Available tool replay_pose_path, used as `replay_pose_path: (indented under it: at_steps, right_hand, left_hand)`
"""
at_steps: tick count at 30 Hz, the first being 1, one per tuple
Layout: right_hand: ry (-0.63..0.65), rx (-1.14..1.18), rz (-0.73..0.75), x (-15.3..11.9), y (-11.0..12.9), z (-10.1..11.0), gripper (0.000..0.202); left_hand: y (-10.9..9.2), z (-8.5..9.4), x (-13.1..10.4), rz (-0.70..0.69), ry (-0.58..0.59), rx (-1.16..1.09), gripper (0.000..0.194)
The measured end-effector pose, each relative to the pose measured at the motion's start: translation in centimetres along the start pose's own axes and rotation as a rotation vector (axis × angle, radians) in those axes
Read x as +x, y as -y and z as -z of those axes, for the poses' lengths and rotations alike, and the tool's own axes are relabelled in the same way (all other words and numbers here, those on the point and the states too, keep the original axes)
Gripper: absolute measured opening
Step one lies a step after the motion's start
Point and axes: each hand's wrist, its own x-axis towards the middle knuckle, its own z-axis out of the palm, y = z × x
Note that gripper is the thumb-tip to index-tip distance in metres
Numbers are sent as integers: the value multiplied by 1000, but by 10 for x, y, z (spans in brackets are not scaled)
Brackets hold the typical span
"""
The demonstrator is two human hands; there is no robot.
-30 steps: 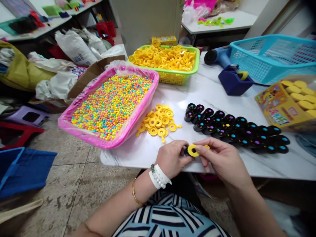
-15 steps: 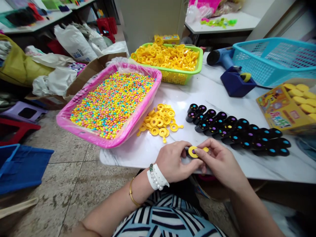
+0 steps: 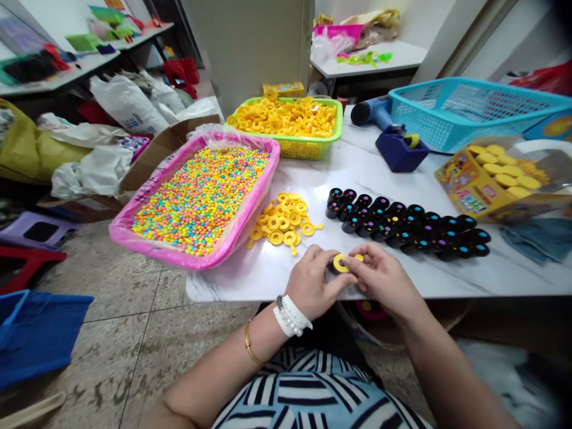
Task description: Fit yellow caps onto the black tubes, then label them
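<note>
Near the table's front edge my left hand is closed around a small black cup, its side partly hidden by my fingers. On top of the cup lies a yellow ring with a short handle, a purple spot showing in its hole. My right hand pinches this ring by its handle side, thumb on top. Just beyond my hands is a loose pile of the same yellow rings. To the right stand rows of black cups with blue, purple and other coloured dots inside.
Left is a pink tray full of coloured beads. Behind it stands a green basket of yellow parts. Rightward are a dark blue tape dispenser, a blue basket, a carton of yellow discs and a blue cloth.
The camera view has shifted, so the table's right side shows more. Both hands keep their hold on the black cup and yellow ring, with little visible change in grip.
</note>
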Motion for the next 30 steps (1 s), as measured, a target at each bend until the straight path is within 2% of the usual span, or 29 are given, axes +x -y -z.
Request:
replay_pose_path:
  at_steps: [3, 6, 9, 12, 15, 17, 19, 24, 26, 30]
  right_hand:
    - [74, -15, -41, -1, 6, 0, 46]
    - [106, -52, -80, -1, 10, -1, 43]
    - [111, -64, -76, 0, 10, -1, 40]
    - [92, -25, -70, 1, 9, -1, 43]
    - [49, 9, -36, 1, 7, 0, 44]
    - [10, 1, 11, -1, 3, 1, 42]
    - [-9, 8, 56, -4, -2, 3, 36]
    - [6, 183, 121, -9, -8, 14, 30]
    - [60, 131, 109, -5, -3, 19, 29]
    - [195, -122, 7, 9, 13, 16, 30]
  left_hand:
    - [0, 2, 6, 109, 26, -116, 25]
    - [2, 5, 18, 253, 126, -267, 24]
    - [4, 6, 27, 304, 165, -301, 23]
    - [4, 3, 24, 272, 145, -274, 23]
    - [3, 0, 12, 113, 41, -189, 19]
    - [3, -4, 3, -5, -4, -123, 31]
    - [4, -8, -2, -60, -16, -77, 36]
    - [7, -10, -1, -91, -16, -33, 28]
    - [7, -8, 2, -65, 9, -60, 23]
    - [6, -6, 6, -8, 26, -85, 18]
